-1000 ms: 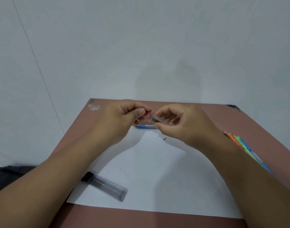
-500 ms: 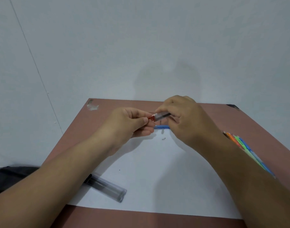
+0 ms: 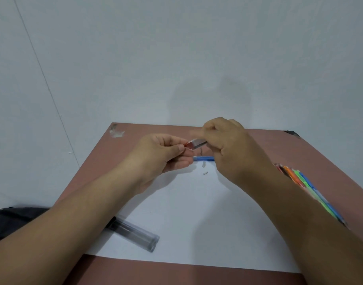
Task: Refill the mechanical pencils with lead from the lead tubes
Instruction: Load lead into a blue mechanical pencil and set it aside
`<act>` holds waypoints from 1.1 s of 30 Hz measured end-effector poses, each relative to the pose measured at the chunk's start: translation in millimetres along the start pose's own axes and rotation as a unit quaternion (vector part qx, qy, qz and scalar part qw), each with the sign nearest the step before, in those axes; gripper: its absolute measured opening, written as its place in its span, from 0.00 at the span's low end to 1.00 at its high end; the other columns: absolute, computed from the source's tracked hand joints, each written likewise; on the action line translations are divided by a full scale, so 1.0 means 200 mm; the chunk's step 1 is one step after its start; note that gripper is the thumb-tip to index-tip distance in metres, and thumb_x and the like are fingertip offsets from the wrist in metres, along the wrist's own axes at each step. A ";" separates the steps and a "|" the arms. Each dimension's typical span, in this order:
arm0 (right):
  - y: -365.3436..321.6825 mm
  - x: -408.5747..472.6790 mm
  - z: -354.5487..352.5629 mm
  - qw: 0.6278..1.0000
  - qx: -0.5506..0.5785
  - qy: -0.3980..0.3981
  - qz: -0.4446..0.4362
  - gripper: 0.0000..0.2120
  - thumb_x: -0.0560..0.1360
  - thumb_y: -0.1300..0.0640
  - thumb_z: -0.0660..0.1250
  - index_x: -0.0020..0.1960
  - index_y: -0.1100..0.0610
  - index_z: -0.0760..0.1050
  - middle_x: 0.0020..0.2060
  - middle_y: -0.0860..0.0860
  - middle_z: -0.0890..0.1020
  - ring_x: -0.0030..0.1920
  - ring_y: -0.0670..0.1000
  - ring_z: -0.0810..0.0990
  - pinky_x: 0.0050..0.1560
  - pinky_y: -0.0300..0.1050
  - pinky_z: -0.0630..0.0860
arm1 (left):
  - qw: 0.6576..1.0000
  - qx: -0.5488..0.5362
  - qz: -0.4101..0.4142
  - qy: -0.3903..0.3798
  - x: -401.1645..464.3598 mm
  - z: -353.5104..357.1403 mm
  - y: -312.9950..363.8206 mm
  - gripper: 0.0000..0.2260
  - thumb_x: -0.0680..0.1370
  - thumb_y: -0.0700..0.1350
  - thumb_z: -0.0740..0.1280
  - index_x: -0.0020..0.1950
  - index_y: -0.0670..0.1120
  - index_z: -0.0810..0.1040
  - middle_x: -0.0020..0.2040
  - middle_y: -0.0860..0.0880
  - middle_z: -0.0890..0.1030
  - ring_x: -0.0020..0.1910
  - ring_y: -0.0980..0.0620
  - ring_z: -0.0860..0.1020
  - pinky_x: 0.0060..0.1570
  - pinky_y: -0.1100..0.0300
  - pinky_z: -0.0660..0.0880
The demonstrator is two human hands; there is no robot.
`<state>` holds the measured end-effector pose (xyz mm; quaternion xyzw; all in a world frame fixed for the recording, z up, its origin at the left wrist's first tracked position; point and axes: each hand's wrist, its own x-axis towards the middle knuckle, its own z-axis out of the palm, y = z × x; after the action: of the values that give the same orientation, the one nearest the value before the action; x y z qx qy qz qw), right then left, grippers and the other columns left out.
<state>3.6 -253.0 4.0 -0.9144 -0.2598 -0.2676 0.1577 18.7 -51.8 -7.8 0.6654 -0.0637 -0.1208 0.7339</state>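
My right hand (image 3: 228, 149) grips a small clear lead tube (image 3: 198, 144) with a red end, held above the far part of the white paper (image 3: 197, 219). My left hand (image 3: 162, 155) pinches at the tube's red end with thumb and forefinger. Below the hands a blue mechanical pencil (image 3: 204, 158) lies on the paper, partly hidden by my right hand. Two tiny white pieces (image 3: 204, 168) lie just in front of it. A second clear lead tube (image 3: 135, 235) with a black cap lies at the paper's near left corner.
The paper lies on a reddish-brown table (image 3: 300, 153) against a white wall. Several coloured pencils (image 3: 304, 186) lie in a row at the right, partly under my right forearm. A dark bag (image 3: 14, 221) sits off the table's left side.
My right hand has risen and turned over the tube, lifting it away from the table. My left hand has moved a little right, its fingers at the red end. The blue pencil is now more exposed.
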 end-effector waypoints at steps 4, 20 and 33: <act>0.01 -0.01 0.00 1.000 -0.005 0.010 -0.010 0.28 0.74 0.75 0.66 0.68 0.51 0.79 0.55 0.48 0.79 0.53 0.53 0.73 0.45 0.54 0.80 | 1.000 -0.004 -0.009 -0.003 0.00 0.00 0.00 0.09 0.83 0.35 0.62 0.55 0.38 0.83 0.48 0.40 0.87 0.44 0.49 0.86 0.44 0.62 0.83; 0.00 0.00 -0.01 0.996 0.056 0.007 0.067 0.28 0.78 0.71 0.65 0.73 0.49 0.75 0.56 0.47 0.77 0.57 0.48 0.75 0.60 0.41 0.74 | 0.995 -0.083 -0.018 -0.048 -0.01 -0.01 0.02 0.11 0.84 0.35 0.60 0.62 0.35 0.79 0.55 0.37 0.85 0.55 0.44 0.85 0.52 0.59 0.82; -0.02 0.01 -0.01 0.973 0.156 0.048 0.160 0.26 0.77 0.71 0.66 0.67 0.46 0.79 0.54 0.37 0.77 0.55 0.31 0.72 0.53 0.22 0.66 | 0.994 0.068 0.062 0.054 0.01 -0.02 0.00 0.04 0.78 0.35 0.71 0.47 0.40 0.86 0.43 0.40 0.87 0.38 0.49 0.84 0.43 0.61 0.83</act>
<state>2.1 -250.7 6.7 -0.8943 -0.1407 -0.2382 0.3516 22.2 -47.8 -7.6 0.7140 -0.0733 -0.0342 0.6955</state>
